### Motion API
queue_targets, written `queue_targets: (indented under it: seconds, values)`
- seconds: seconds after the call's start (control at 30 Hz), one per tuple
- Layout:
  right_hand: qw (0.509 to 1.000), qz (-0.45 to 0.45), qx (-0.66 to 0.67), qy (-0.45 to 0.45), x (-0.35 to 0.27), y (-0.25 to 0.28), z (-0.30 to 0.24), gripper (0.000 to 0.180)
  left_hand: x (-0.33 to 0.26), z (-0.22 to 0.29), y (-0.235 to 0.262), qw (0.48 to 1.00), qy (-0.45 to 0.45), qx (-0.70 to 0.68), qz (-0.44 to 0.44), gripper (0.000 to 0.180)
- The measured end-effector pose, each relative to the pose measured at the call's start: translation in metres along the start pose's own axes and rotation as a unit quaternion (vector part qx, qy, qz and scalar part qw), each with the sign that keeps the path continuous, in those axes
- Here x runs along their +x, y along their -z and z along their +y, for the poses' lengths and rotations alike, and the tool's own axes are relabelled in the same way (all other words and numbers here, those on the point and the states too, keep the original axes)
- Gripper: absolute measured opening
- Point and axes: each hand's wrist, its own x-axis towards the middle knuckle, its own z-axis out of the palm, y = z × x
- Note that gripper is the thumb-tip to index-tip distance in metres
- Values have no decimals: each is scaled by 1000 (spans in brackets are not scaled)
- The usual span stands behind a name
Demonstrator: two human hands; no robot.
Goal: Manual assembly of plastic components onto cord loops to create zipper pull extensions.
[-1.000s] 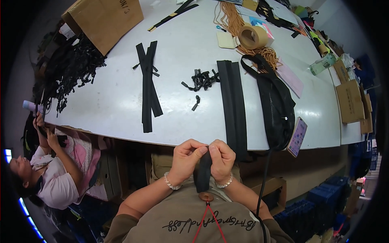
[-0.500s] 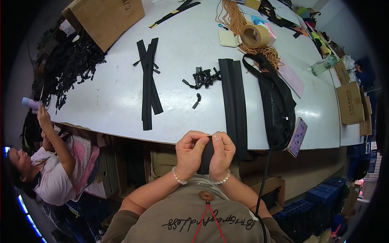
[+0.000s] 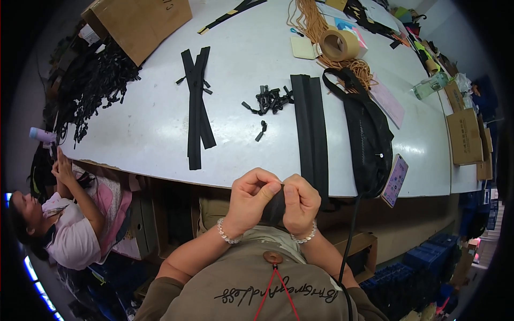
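At the table's near edge, both hands are closed, fingertips pinched together at the top end of a black zipper strip (image 3: 274,208). My left hand (image 3: 250,199) and my right hand (image 3: 301,206) grip it from either side, and the strip hangs between them toward my lap. Whether a slider sits between the fingertips is hidden. Beyond my right hand lie long black zipper strips (image 3: 309,128), side by side. A small heap of black zipper sliders with pulls (image 3: 269,100) rests left of them, with a loose slider (image 3: 261,131) nearer me. Farther left, two zipper strips (image 3: 195,117) cross each other.
A black bag (image 3: 369,139) and a phone (image 3: 395,181) lie at the right edge. Behind are a tape roll (image 3: 350,48), tan cords (image 3: 306,18) and a bottle (image 3: 430,85). At left stand a carton (image 3: 142,27), a black heap (image 3: 96,88) and a seated co-worker (image 3: 75,235).
My hands have spread slightly apart, the right one shifting a little rightward, both still pinching the strip. The co-worker's hands have moved lower, away from the purple cylinder.
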Motion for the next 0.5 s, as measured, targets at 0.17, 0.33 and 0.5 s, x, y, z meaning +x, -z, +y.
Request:
queue_targets:
  seconds: [0.17, 0.33, 0.5]
  values:
    - [994, 110, -26, 7, -2, -13, 13, 20, 6, -9, -8, 991, 43, -110, 68, 12]
    - [966, 194, 163, -59, 2, -16, 23, 25, 16, -8, -13, 977, 38, -165, 134, 18]
    - [928, 235, 262, -126, 6, -15, 18, 23, 17, -11, -6, 968, 51, -149, 194, 14]
